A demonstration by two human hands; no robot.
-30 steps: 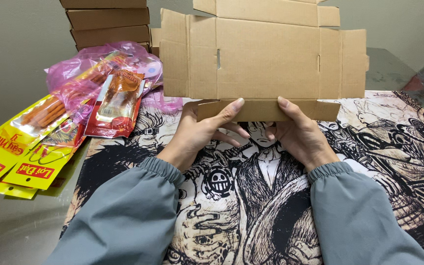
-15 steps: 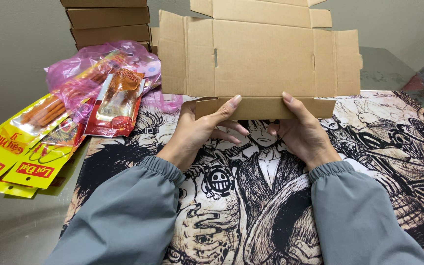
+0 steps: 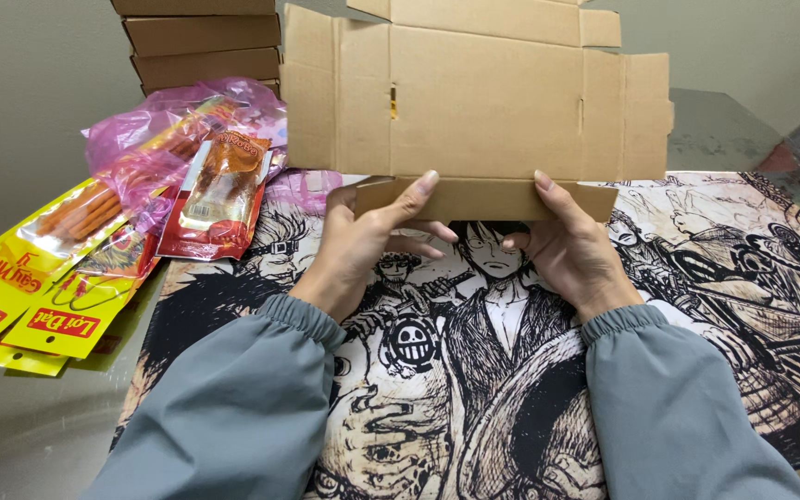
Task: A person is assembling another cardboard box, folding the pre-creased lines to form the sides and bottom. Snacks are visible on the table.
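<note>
Fingers of the left hand (image 3: 363, 243) and right hand (image 3: 568, 248) curl around the near flap of a flat cardboard box blank (image 3: 479, 102), thumbs on top, holding it upright over the printed mat (image 3: 696, 278). How firmly they pinch is hard to judge. Snack packets (image 3: 219, 190) lie left; stacked cartons (image 3: 201, 42) stand far left.
</note>
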